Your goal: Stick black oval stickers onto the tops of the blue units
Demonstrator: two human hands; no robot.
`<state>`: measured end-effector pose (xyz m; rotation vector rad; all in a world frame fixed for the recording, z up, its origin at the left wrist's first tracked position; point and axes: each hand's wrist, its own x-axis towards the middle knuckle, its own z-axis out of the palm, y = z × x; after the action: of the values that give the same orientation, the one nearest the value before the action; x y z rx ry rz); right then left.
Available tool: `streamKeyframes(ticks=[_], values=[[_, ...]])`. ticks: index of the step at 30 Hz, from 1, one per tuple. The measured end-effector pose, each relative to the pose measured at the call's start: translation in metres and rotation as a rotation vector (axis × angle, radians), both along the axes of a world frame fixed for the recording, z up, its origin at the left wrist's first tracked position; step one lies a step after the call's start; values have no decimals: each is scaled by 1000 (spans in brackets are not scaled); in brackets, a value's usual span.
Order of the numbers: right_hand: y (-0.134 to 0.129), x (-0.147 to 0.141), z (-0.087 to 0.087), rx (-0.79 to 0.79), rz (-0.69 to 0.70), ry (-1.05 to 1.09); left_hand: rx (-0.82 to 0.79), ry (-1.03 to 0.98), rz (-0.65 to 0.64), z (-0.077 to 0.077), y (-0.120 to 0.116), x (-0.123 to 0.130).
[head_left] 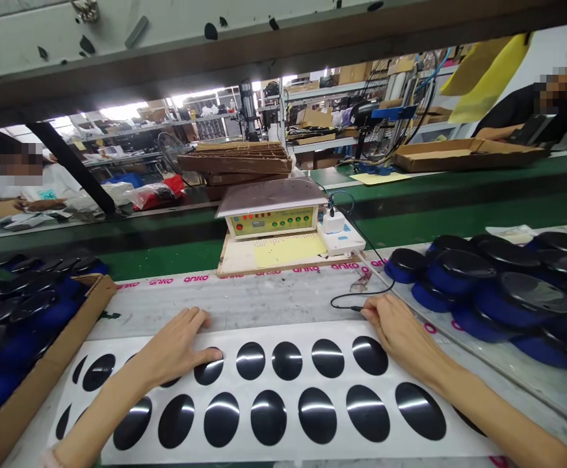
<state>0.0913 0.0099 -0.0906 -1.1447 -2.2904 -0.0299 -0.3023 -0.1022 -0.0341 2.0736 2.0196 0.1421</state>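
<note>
A white sheet [244,404] carrying rows of glossy black oval stickers [268,417] lies across the bench in front of me. My left hand [181,344] rests over the sheet's far edge on the left, fingers stretched out and thumb tip touching one black sticker. It holds nothing. At the sheet's far right edge, my right hand [389,325] has its fingers pinched together at the end of a thin black cable [349,307]. The fingertips partly hide that end. The cable loops back to a white adapter [333,222] on a power strip [344,242].
A control box [274,221] with lit buttons stands beyond the sheet. Blue, black-topped round parts [522,299] are piled on the right; more fill a cardboard box [54,354] on the left. An overhead beam [215,71] crosses above. Co-workers sit beyond the green belt [176,253].
</note>
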Motion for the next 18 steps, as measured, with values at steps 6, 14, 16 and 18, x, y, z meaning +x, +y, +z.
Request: streamKeyframes(ticks=[6, 14, 16, 18], values=[[-12, 6, 4, -63, -55, -21, 8, 57, 27, -4, -9, -6], [-11, 14, 19, -175, -115, -90, 46, 239, -31, -5, -14, -29], [-13, 13, 28, -188, -108, -100, 42, 238, 4, -10, -18, -37], [-16, 13, 38, -150, -129, -79, 10, 241, 57, -10, -24, -43]])
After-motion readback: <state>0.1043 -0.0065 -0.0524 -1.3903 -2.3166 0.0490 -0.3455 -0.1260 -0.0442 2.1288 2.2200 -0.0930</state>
